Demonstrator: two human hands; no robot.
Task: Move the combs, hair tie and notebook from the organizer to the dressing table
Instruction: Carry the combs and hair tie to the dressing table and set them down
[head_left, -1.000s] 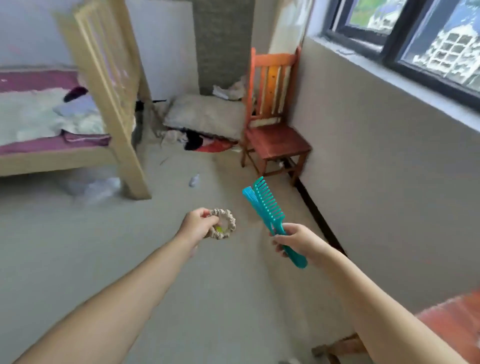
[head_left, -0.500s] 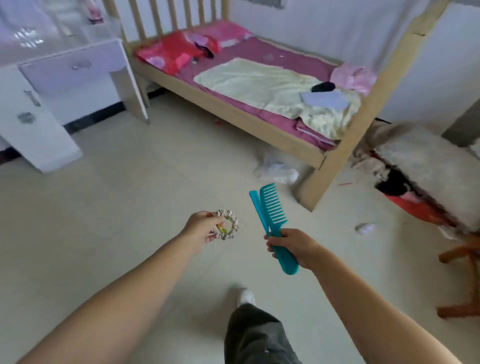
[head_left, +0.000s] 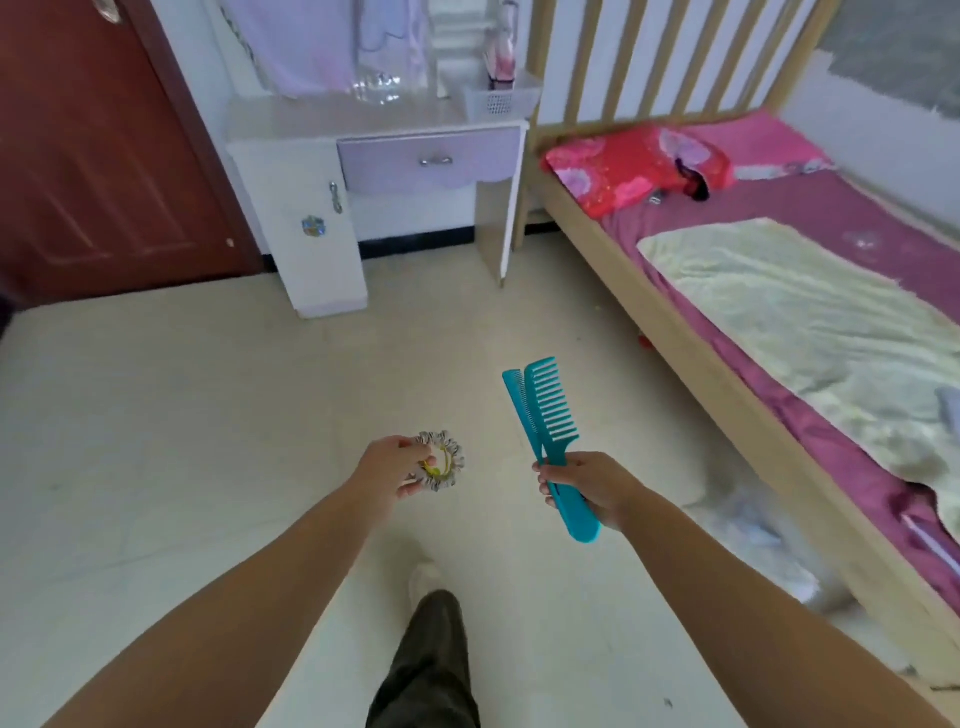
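Teal combs (head_left: 550, 415); grey-patterned hair tie (head_left: 444, 460) with yellow inside; white counter (head_left: 374, 130), lilac drawer (head_left: 431, 161); red floral pillow (head_left: 623, 166); dark red door (head_left: 93, 156).

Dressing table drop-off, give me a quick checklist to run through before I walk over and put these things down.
1. Combs secure: ok. The right hand grips both teal combs by their handles.
2. Hair tie secure: ok. The left hand pinches the hair tie.
3. Path clear: ok. The floor between you and the dressing table looks bare.
4. Room on the tabletop: ok. The left part is free; a white basket stands at its right end.
5. Notebook accounted for: not ok. It is in neither hand and not in view.
6. Organizer emptied: cannot tell, it is out of view.
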